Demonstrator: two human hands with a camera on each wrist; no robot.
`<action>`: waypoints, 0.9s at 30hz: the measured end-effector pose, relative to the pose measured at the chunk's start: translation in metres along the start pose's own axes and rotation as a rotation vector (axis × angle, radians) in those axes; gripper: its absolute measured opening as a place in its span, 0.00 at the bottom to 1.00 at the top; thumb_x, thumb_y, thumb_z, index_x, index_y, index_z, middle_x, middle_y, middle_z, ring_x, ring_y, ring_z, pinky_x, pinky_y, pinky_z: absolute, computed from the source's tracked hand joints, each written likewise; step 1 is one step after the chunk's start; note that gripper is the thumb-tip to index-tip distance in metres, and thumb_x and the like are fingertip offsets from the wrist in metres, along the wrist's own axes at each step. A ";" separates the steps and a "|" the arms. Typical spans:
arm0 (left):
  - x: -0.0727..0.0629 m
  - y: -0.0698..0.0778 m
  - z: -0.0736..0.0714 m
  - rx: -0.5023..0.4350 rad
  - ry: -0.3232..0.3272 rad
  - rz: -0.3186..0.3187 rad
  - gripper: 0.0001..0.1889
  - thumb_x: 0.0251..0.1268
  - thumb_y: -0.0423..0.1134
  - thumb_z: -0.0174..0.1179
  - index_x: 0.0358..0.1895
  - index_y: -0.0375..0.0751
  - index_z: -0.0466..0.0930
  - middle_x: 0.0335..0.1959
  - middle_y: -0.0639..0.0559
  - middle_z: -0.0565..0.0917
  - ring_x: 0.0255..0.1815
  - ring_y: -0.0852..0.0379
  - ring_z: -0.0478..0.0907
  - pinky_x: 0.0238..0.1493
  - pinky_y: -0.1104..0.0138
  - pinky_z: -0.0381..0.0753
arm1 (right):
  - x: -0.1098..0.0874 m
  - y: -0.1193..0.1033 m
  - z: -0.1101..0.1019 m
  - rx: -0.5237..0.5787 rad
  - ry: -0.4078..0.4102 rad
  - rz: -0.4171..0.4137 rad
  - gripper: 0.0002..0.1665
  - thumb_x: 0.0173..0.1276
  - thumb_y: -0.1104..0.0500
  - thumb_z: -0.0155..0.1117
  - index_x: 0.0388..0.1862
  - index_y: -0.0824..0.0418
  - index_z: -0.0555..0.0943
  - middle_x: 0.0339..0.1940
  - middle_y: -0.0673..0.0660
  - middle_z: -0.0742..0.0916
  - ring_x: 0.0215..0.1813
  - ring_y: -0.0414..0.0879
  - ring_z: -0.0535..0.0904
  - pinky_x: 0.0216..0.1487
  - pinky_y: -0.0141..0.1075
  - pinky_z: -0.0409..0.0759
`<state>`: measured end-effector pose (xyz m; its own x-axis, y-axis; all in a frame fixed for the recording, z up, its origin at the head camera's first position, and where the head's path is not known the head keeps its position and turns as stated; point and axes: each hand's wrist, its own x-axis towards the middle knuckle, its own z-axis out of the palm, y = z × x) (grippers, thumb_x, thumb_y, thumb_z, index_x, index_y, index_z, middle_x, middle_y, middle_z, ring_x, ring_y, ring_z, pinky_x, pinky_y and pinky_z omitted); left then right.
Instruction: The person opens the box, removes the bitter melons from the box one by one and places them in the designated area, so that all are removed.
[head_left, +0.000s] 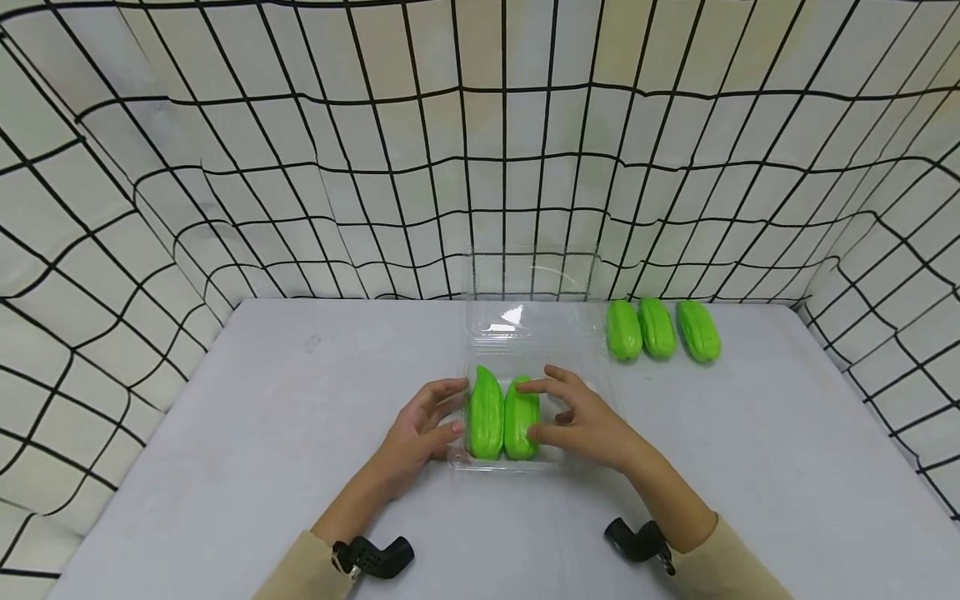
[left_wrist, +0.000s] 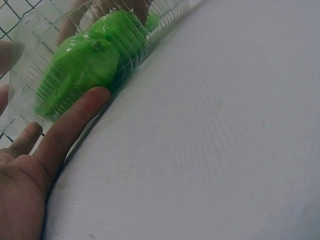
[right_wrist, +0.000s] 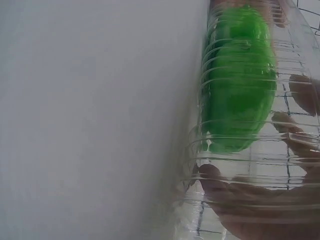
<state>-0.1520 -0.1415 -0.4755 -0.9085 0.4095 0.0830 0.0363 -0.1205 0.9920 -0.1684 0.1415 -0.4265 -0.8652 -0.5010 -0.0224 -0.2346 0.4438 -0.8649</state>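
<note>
A clear plastic clamshell box [head_left: 495,467] lies with its lid [head_left: 540,321] raised behind it. Inside, side by side, are two bright green, ridged, elongated vegetables; the left one [head_left: 487,414] has a pointed tip, while the right one [head_left: 521,421] is blunter. My left hand [head_left: 416,429] is at the box's left wall, thumb and fingers apart; one extended finger [left_wrist: 75,120] lies along the wall in the left wrist view. Over the right side of the box, my right hand [head_left: 581,417] has spread fingers, index and thumb overlapping the right vegetable. Through the box wall, the right wrist view shows a green vegetable [right_wrist: 240,85] beyond those fingers.
Three more green vegetables [head_left: 657,328] stand in a row at the table's back right, beside the lid. Black wire mesh [head_left: 502,158] lines the back and both sides of the white table [head_left: 337,358]. Black wrist cameras [head_left: 375,557] sit on both cuffs.
</note>
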 end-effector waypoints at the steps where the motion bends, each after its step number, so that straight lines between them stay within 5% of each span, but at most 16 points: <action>1: 0.000 0.000 0.000 -0.003 0.001 -0.001 0.30 0.71 0.33 0.57 0.73 0.39 0.58 0.79 0.42 0.56 0.79 0.37 0.51 0.47 0.55 0.87 | 0.000 0.000 0.000 -0.002 -0.005 0.000 0.31 0.64 0.54 0.71 0.67 0.46 0.76 0.80 0.67 0.58 0.74 0.66 0.65 0.63 0.55 0.78; 13: 0.000 0.000 0.000 0.002 0.002 -0.001 0.30 0.71 0.33 0.57 0.73 0.39 0.58 0.79 0.42 0.56 0.79 0.37 0.51 0.47 0.56 0.87 | 0.000 0.000 0.001 -0.060 -0.066 0.017 0.33 0.64 0.51 0.71 0.68 0.47 0.75 0.80 0.68 0.57 0.74 0.66 0.64 0.67 0.57 0.74; 27: 0.000 0.001 0.000 0.010 0.009 0.003 0.30 0.71 0.32 0.57 0.73 0.38 0.58 0.79 0.42 0.56 0.79 0.37 0.51 0.46 0.56 0.87 | -0.001 -0.003 -0.006 -0.151 0.081 0.022 0.20 0.67 0.50 0.69 0.56 0.51 0.78 0.70 0.59 0.75 0.69 0.62 0.71 0.59 0.54 0.79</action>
<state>-0.1522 -0.1413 -0.4746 -0.9123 0.4006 0.0848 0.0428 -0.1126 0.9927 -0.1699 0.1450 -0.4207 -0.9024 -0.4309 0.0049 -0.2736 0.5641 -0.7790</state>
